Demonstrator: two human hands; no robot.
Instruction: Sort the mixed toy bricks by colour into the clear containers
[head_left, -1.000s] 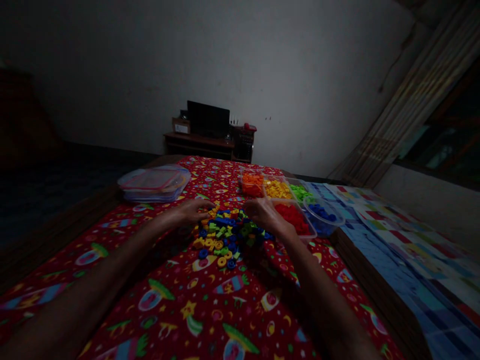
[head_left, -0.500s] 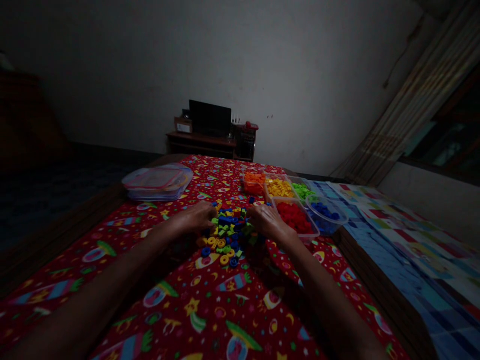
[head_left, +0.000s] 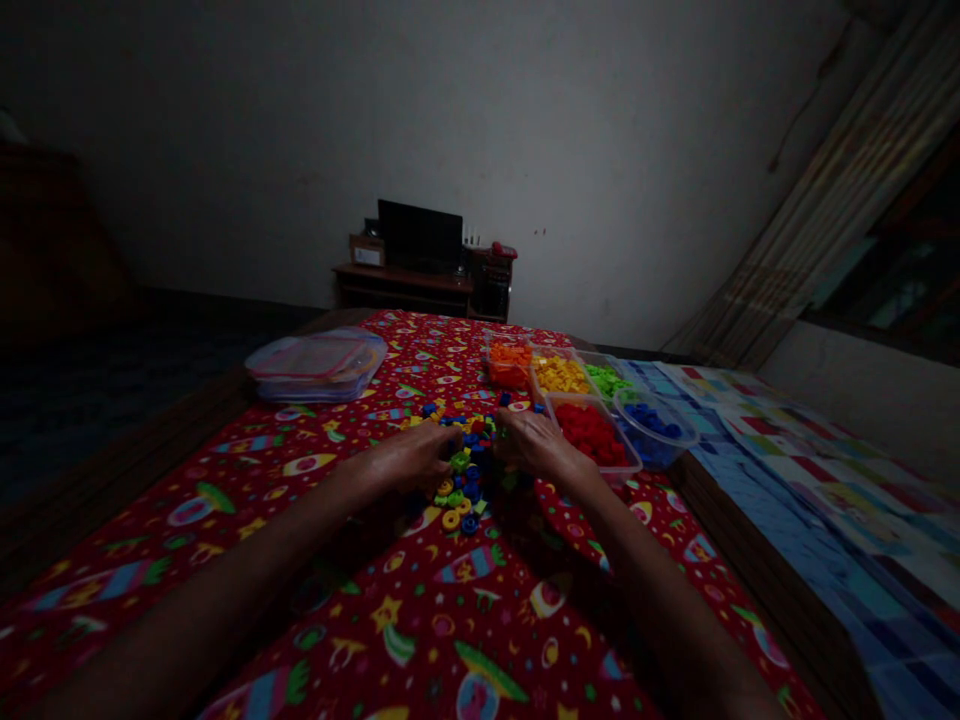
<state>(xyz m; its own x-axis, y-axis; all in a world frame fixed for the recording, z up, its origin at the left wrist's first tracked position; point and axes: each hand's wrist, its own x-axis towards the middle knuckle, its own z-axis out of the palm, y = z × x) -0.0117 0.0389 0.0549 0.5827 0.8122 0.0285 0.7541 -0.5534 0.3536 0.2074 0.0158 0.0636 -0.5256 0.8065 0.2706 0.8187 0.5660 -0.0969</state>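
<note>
The left hand (head_left: pixel 424 456) now sits nearer the right hand (head_left: pixel 531 440), among mixed pieces (head_left: pixel 471 484); neither grip is readable, but a light touch should limit scattering.

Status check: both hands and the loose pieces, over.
Left hand, right hand at mixed pile; grip unclear. Pile on red cloth, partly hidden by hands. Red-filled tub beside right hand.

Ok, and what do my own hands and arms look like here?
Your left hand and right hand are ungloved, and the slim forearms show no sleeves, watch or bracelet. It's too dim to rule out a small ring.
</note>
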